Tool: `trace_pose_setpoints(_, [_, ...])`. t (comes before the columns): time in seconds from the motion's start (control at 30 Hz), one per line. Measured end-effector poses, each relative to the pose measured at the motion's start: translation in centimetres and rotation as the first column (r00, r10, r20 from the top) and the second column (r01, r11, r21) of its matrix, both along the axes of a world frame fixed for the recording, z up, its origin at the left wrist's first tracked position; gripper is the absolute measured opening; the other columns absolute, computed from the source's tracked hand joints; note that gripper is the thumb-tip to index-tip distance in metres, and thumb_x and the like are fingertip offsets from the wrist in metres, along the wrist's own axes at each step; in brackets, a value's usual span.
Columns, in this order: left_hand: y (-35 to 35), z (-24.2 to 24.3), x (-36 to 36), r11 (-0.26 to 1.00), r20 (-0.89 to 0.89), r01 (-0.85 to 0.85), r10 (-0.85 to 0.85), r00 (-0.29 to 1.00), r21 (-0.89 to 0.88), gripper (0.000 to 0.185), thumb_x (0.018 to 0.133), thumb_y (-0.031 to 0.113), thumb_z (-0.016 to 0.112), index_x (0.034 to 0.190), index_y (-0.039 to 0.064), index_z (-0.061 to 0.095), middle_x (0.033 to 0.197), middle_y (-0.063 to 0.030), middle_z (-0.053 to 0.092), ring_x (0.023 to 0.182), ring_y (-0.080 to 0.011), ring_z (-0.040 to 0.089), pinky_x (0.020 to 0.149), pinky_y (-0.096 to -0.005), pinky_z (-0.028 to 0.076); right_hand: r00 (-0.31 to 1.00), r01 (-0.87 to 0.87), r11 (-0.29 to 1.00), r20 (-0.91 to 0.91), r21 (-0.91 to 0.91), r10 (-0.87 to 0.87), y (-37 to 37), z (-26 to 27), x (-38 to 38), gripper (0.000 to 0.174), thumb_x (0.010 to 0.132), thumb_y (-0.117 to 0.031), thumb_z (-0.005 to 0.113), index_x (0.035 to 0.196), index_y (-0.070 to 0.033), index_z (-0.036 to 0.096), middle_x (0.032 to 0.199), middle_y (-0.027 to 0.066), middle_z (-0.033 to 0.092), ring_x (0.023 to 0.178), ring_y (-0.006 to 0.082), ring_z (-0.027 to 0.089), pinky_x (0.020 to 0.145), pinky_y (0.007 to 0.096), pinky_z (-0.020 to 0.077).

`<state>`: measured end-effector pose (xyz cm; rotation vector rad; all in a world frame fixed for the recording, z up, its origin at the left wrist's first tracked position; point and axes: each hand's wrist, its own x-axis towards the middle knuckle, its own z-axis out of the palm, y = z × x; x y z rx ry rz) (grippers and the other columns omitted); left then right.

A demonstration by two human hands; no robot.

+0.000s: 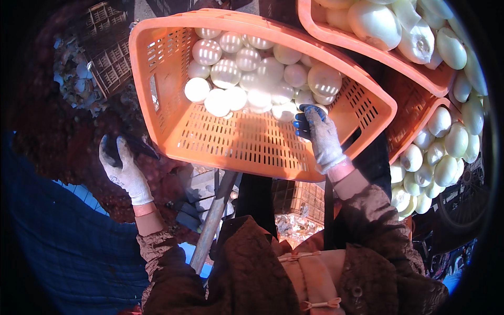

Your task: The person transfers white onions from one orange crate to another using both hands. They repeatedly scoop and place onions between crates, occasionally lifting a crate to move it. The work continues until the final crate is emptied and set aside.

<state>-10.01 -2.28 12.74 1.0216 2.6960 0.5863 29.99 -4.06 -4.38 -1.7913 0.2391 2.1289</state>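
An orange slotted plastic crate [244, 161] lies before me, tilted so that its open side faces me. Peeled white onions [248, 59] are piled along its far side, some in bright sunlight. My right hand [321, 136], in a white knit glove with blue-coated fingertips, is inside the crate at the near right of the pile. Its fingers are curled, and whatever may be under them is hidden. My left hand [124, 169], gloved alike, hangs left of the crate with thumb and fingers apart and nothing between them. It is above a dark reddish heap [75, 149], too shaded to identify.
At the upper right, a second orange crate [378, 51] holds larger peeled onions [374, 23]. More peeled onions [435, 157] lie below it. A metal pole [214, 220] slants under the main crate. Blue fabric [71, 252] covers the lower left, and another crate [303, 197] stands beneath.
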Motion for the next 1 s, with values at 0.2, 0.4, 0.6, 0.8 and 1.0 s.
trace_pose_setpoints(0.2, [-0.5,-14.0,7.7,0.905,0.378,-0.123,0.290,0.879,-0.408,0.089,0.083,0.033,0.087,0.151,-0.001,0.041,0.142,-0.0229,0.053,0.127,-0.0278,0.056,0.107,-0.0372,0.046,0.980,-0.146,0.989,-0.135,0.015,0.147,-0.9,-0.7,-3.0,0.050,0.103,-0.031,0.060,0.147,-0.010,0.048,0.125,0.0096,0.063,0.104,0.0191,0.063,0.088,0.0340,0.0532])
trace_pose_setpoints(0.4, [2.3,-22.5,7.9,0.762,-0.047,-0.261,0.291,0.956,-0.592,0.112,0.068,0.045,0.091,0.155,0.001,0.035,0.143,-0.0298,0.051,0.131,-0.0399,0.056,0.110,-0.0445,0.047,0.547,-0.836,0.510,0.399,0.203,0.736,-0.5,-7.4,-11.0,0.071,0.094,-0.028,0.067,0.153,-0.001,0.040,0.118,0.0178,0.063,0.106,0.0255,0.064,0.091,0.0380,0.0546])
trace_pose_setpoints(0.6, [0.0,-22.8,6.3,0.897,0.170,-0.119,0.209,0.963,-0.426,0.072,0.073,0.028,0.093,0.130,-0.003,0.060,0.118,-0.0155,0.069,0.104,-0.0260,0.067,0.089,-0.0381,0.055,0.068,-0.976,-0.042,0.481,0.213,0.874,-2.1,-10.6,-14.9,0.060,0.091,-0.030,0.075,0.135,0.006,0.055,0.119,0.0194,0.063,0.110,0.0275,0.064,0.095,0.0382,0.0551])
trace_pose_setpoints(0.8, [-2.5,-20.3,3.2,0.780,0.632,-0.378,0.625,0.458,-0.499,0.044,0.088,0.038,0.080,0.124,0.017,0.069,0.109,-0.0052,0.070,0.093,-0.0230,0.066,0.071,-0.0443,0.056,0.940,-0.182,0.959,-0.247,0.220,0.235,-1.5,-9.5,-16.2,0.080,0.082,-0.039,0.086,0.140,0.003,0.049,0.129,0.0210,0.063,0.121,0.0310,0.062,0.103,0.0446,0.0519])
trace_pose_setpoints(1.0, [-3.2,-19.7,3.0,0.848,0.872,-0.285,0.484,0.071,-0.448,0.049,0.097,0.036,0.070,0.138,0.013,0.058,0.130,-0.0129,0.065,0.115,-0.0353,0.067,0.081,-0.0540,0.064,0.943,-0.027,0.989,-0.326,0.148,0.075,0.2,-7.5,-16.8,0.075,0.087,-0.038,0.084,0.143,-0.004,0.046,0.126,0.0138,0.062,0.113,0.0253,0.066,0.083,0.0385,0.0603])
